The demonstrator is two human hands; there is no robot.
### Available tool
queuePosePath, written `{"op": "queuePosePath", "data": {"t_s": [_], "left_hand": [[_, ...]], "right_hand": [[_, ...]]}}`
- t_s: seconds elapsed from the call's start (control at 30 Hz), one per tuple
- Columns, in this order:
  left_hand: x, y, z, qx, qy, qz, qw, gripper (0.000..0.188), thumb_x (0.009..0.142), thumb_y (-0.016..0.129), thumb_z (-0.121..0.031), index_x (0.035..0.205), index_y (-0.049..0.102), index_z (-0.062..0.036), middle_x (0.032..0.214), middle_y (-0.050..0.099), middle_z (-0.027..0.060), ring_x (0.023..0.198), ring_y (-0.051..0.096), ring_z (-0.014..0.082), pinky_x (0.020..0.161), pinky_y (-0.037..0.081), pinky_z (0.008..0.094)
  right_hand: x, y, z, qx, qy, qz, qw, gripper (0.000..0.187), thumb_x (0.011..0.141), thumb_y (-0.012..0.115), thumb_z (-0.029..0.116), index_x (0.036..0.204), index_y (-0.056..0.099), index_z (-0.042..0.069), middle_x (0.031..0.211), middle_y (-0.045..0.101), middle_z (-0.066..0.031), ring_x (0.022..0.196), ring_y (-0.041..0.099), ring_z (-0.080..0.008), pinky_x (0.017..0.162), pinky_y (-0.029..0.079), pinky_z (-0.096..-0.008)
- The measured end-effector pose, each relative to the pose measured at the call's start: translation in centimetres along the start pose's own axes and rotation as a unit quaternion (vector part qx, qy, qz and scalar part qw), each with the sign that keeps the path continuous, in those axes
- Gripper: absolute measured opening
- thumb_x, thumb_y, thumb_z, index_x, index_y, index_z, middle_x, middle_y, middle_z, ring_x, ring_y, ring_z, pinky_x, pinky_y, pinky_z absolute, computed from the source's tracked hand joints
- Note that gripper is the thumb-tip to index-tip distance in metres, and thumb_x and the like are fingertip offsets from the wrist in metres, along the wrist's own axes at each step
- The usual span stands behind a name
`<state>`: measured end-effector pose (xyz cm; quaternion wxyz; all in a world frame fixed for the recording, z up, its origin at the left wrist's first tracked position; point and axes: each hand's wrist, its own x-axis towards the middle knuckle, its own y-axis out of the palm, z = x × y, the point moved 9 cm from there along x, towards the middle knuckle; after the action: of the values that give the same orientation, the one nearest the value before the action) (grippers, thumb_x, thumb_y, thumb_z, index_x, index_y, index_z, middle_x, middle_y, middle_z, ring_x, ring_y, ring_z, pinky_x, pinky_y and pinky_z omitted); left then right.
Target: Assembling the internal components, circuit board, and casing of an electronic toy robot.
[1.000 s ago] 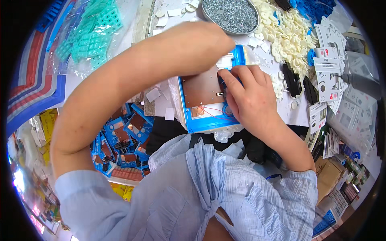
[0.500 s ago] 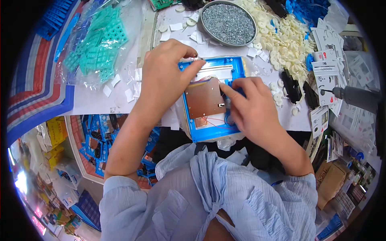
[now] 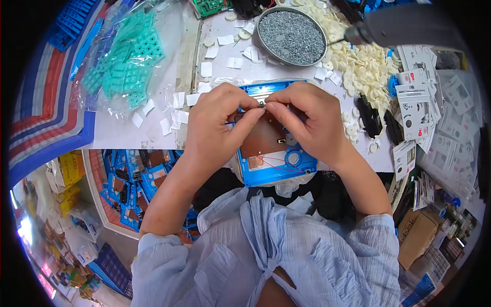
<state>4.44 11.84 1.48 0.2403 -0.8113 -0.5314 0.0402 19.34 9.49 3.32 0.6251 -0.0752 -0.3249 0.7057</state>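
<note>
In front of me lies a blue plastic housing (image 3: 276,175) with a brown circuit board (image 3: 257,140) inside it. Thin red wires (image 3: 280,162) loop across the lower part of the housing. Over the board's upper end, the fingertips of my left hand (image 3: 217,123) and my right hand (image 3: 314,120) meet in a pinch. Something tiny is between them, too small and covered to name. A silvery strip (image 3: 255,91) shows in the housing just beyond my fingers.
Behind the housing stands a round metal dish of small screws (image 3: 291,38). Pale discs (image 3: 365,74) are heaped at its right, below a dark power screwdriver (image 3: 404,26). Teal plastic parts (image 3: 135,56) lie bagged at left. A bin of blue assemblies (image 3: 135,184) sits below the table.
My right hand has moved from the board's right edge up and left to meet my left hand, which came slightly lower. The power screwdriver has swung up from the right edge.
</note>
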Motion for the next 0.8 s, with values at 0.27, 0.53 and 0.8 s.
{"op": "queuePosePath", "data": {"t_s": [0.27,0.53,0.8], "left_hand": [[-0.7,-0.2,-1.3,0.079,0.157,-0.036,0.984,0.015,0.078,0.077,-0.009,0.091,0.070,-0.0102,0.093,0.067,0.0017,0.085,0.063,0.0220,0.082,0.042,0.0378],[-0.8,1.2,-2.3,0.103,0.209,0.052,0.971,0.018,0.075,0.077,-0.006,0.092,0.070,-0.0096,0.098,0.068,0.0031,0.090,0.062,0.0250,0.085,0.045,0.0406],[-1.1,1.7,-2.8,0.120,0.233,0.105,0.959,0.019,0.073,0.078,-0.005,0.090,0.070,-0.0084,0.098,0.071,0.0040,0.088,0.064,0.0249,0.083,0.046,0.0403]], "right_hand": [[-2.0,1.1,0.0,0.137,0.133,0.153,0.970,0.051,0.085,0.070,0.006,0.136,0.061,0.005,0.076,0.060,-0.0049,0.065,0.057,-0.0126,0.060,0.047,-0.0262],[-3.2,-8.5,-3.2,-0.150,0.110,-0.037,0.982,0.054,0.080,0.073,0.008,0.134,0.062,0.005,0.092,0.066,-0.0094,0.077,0.061,-0.0210,0.069,0.051,-0.0325],[-12.3,-15.3,-7.6,-0.405,0.259,-0.059,0.875,0.056,0.076,0.078,0.014,0.127,0.058,0.002,0.119,0.063,-0.0200,0.107,0.059,-0.0381,0.096,0.047,-0.0442]]}}
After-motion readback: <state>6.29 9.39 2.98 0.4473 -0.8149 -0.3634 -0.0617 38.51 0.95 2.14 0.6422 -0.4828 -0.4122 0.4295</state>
